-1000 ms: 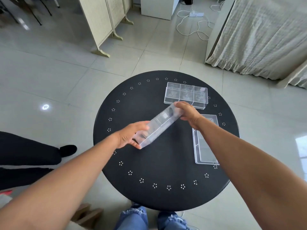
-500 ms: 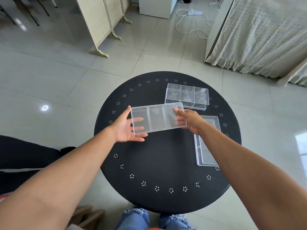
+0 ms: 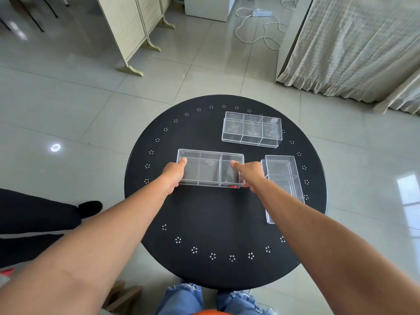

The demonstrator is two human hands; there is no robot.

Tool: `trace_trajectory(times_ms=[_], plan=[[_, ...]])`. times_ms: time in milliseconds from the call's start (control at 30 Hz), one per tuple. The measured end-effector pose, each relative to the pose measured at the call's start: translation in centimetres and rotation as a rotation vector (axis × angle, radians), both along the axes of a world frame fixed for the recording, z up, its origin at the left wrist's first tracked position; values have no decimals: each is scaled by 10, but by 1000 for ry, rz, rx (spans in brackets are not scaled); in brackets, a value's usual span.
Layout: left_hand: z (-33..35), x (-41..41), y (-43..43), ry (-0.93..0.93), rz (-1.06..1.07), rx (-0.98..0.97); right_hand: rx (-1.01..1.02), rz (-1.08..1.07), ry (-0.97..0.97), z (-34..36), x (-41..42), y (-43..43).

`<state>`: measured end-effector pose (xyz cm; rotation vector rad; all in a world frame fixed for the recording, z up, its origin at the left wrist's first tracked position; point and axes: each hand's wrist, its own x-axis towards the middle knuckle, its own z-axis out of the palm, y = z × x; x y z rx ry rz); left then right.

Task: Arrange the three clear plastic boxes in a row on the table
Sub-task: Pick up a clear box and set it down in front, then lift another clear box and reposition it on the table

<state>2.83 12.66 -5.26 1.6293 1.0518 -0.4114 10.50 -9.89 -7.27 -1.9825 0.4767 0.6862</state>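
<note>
Both hands grip one clear box [image 3: 210,170] at its short ends, left hand [image 3: 174,176] and right hand [image 3: 250,173] each clamped with a thumb over the rim, near the middle of the round black worktop [image 3: 204,214]. A second box [image 3: 252,129] lies farther back, and a third box [image 3: 283,183] lies lengthwise beside the right hand.

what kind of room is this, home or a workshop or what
Probably a home living space, though I can't be certain: glossy tiled floor, a long curtain, a folding screen, and a small round black table holding clear boxes.
</note>
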Motion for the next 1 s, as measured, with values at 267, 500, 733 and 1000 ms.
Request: trace_trajectory(times_ms=[267,500,733,1000], plan=[[-8,-1,-4,7,6,85,-39,-12,2,1,-11,1],[-10,0,-7,-6,-1,153,-61,-2,-7,6,-18,0],[-8,3,-11,17,-81,283,-7,3,-69,12,-29,-8],[25,25,-50,-275,-360,727,-104,4,-216,31,-41,-38]])
